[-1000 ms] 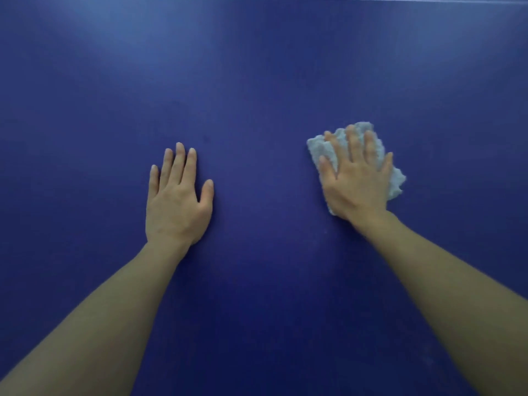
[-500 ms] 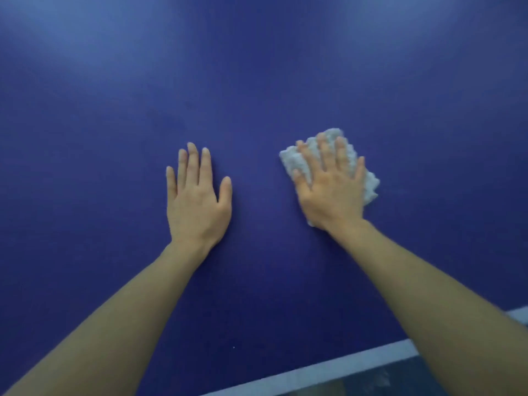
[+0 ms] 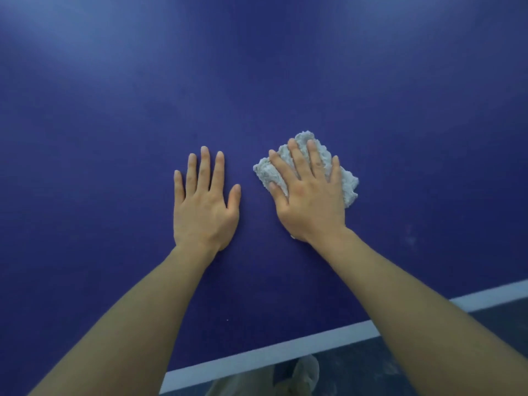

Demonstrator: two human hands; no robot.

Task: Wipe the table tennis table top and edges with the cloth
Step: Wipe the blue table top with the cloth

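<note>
The dark blue table tennis table top (image 3: 257,81) fills most of the view. A crumpled white cloth (image 3: 268,174) lies on it right of centre. My right hand (image 3: 310,200) presses flat on the cloth with fingers spread, covering its middle. Just to its left, my left hand (image 3: 204,205) rests flat on the bare table, fingers apart, holding nothing. A narrow gap separates the two hands.
The table's white edge line (image 3: 257,360) runs diagonally across the bottom, rising to the right. Beyond it lies dark floor (image 3: 357,370), where a trouser leg and a shoe (image 3: 307,370) show.
My right hand has slid the cloth leftward toward my left hand. The view has tilted down, so the near white edge and the floor have come into sight.
</note>
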